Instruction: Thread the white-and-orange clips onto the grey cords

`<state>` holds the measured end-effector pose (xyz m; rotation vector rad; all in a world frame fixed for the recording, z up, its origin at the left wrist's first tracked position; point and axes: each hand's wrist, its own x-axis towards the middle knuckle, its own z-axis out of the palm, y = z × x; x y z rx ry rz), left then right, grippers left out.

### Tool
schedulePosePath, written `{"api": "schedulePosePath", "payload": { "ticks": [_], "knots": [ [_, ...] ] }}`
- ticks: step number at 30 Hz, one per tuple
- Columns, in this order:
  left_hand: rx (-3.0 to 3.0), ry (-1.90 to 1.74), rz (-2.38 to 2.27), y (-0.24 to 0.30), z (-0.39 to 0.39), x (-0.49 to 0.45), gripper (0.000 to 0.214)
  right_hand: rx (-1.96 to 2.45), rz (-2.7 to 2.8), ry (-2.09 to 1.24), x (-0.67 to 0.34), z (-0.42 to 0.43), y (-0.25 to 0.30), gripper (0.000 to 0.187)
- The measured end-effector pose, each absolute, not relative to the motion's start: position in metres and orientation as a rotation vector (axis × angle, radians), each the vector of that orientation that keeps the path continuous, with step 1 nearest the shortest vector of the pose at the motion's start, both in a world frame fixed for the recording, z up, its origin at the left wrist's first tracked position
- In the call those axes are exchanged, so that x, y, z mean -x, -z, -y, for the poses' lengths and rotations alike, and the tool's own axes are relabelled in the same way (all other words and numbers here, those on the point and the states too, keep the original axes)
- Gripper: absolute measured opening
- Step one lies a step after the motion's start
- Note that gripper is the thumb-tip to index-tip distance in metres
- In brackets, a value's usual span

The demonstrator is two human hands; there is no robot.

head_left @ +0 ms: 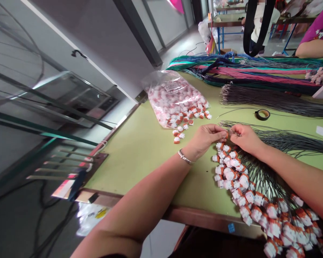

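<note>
My left hand (207,139) pinches an orange-and-white plug connector (226,134) between thumb and fingers; most of it is hidden. Close beside it, my right hand (244,138) has its fingertips pressed together on a thin dark wire, mostly covered by the fingers. Below both hands, a heap of wired connectors (244,181), white with orange ends, runs down over the table's front edge. Their dark wires spread beneath my right forearm. A bundle of loose dark wires (288,140) lies behind my right hand, its tips near my fingers.
A clear plastic bag (165,94) of connectors lies open on the green table (140,157), several loose connectors (179,136) at its mouth. Behind are a black tape roll (262,114), a grey wire bundle (269,102) and coloured wires (239,71). A person's arm (316,48) rests at upper right.
</note>
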<state>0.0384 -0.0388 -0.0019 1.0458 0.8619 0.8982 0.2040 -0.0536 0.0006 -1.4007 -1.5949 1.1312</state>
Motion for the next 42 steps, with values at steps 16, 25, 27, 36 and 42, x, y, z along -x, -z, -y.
{"api": "schedulePosePath", "payload": {
  "ticks": [16,25,27,36,42],
  "knots": [
    [-1.909,-0.542,-0.602,-0.038,0.044,-0.008,0.01,1.22,1.341,-1.19,-0.214,0.054,0.001,0.031],
    [-2.321,-0.7,-1.902,0.004,-0.014,0.03,0.012,1.116,1.367,-1.263,-0.213,0.056,0.002,0.027],
    [-2.404,-0.601,-1.834,0.006,-0.015,0.029,0.018,1.094,1.374,-1.27,-0.213,0.057,0.001,0.026],
    [-2.362,-0.733,-1.718,0.008,-0.009,0.027,0.023,1.161,1.379,-1.254,-0.21,0.055,0.003,0.024],
    [-2.333,-0.772,-1.604,0.007,-0.007,0.021,0.018,1.224,1.395,-1.195,-0.207,0.057,0.0,0.022]
  ]
}}
